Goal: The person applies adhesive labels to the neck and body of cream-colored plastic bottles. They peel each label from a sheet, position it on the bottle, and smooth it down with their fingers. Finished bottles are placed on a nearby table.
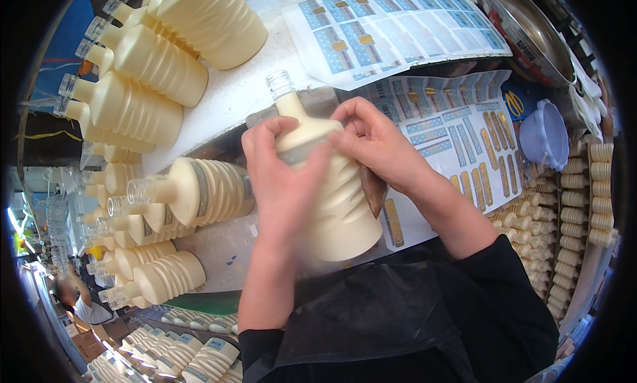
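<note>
"What do I have mid-view?"
"A cream, ridged plastic bottle [342, 207], between the bare left hand [277, 174] and bare right hand [377, 144]; both curl fingers at its shoulder. Whether they grip, I cannot tell."

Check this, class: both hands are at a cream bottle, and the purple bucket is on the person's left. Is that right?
Not quite: the head view shows the purple bucket on the person's right. The left hand and right hand are indeed at a cream bottle.
</note>
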A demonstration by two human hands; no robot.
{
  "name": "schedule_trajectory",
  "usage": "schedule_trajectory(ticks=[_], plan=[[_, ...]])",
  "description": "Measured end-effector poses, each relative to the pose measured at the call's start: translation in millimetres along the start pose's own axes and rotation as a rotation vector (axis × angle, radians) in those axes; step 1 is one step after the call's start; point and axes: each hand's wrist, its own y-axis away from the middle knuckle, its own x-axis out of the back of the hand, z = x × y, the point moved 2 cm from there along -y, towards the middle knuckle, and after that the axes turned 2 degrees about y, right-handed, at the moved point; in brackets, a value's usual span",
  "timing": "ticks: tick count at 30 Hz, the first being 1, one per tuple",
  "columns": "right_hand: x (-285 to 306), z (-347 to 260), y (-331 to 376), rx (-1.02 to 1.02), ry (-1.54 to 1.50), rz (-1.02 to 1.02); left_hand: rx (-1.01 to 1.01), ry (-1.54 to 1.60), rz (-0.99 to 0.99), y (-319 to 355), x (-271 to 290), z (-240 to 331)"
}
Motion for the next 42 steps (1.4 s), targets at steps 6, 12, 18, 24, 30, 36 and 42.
schedule_trajectory(ticks=[6, 12, 18, 24, 30, 36, 42], plan=[[8, -5, 3, -0.034, -0.215, -0.072, -0.009, 0.222, 0.039, -1, -1, -16], [24, 5, -7, -0.049, -0.268, 0.114, -0.375, -0.071, 0.075, 2, -1, -1], [37, -2, 8, 0.044, -0.366, 0.143, -0.452, -0.169, 0.058, -1, 4, 6], [31, -4, 13, 0.184, -0.188, 0.226, -0.56, -0.301, 0.033, -5, 5, 16], [29, -6, 15, 0.209, -0.102, 0.262, -0.576, -0.359, 0.007, -6, 4, 19], [27, -8, 18, 0.205, -0.071, 0.267, -0.593, -0.403, -0.024, -7, 4, 21], [29, -7, 15, 0.186, -0.133, 0.22, -0.565, -0.369, -0.052, -7, 5, 23]])
